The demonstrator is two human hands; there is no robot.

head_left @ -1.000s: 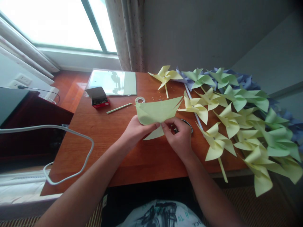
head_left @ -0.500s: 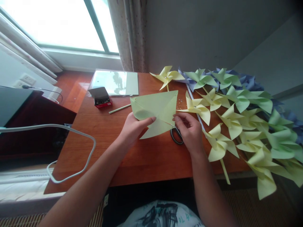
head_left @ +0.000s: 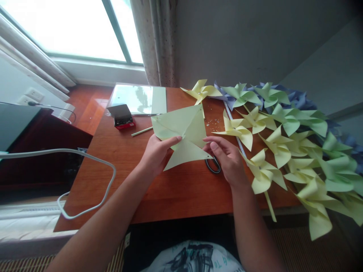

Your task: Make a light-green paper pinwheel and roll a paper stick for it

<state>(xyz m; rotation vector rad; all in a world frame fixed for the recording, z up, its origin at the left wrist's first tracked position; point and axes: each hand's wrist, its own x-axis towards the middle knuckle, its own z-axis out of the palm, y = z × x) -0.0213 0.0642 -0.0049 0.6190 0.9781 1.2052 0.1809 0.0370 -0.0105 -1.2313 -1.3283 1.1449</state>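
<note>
Sheet: we hold a pale yellow-green cut paper square (head_left: 184,134) just above the wooden table (head_left: 159,189).
Left hand (head_left: 155,153): pinches its left flap.
Right hand (head_left: 227,158): fingertips grip the lower-right point, over black scissors (head_left: 212,165).
Handling: we judge it light, floppy, easily creased; hold near corners.

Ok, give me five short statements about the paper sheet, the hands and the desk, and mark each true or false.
1. The left hand holds the pale green paper sheet. True.
2. The right hand is closed around the scissors. False: they lie on the desk, partly under that hand.
3. Finished pinwheels are piled on the desk's right side. True.
4. The small red box sits among the pinwheels. False: it is at the far left, by the window.
5. A straw lies near the box. True.
</note>
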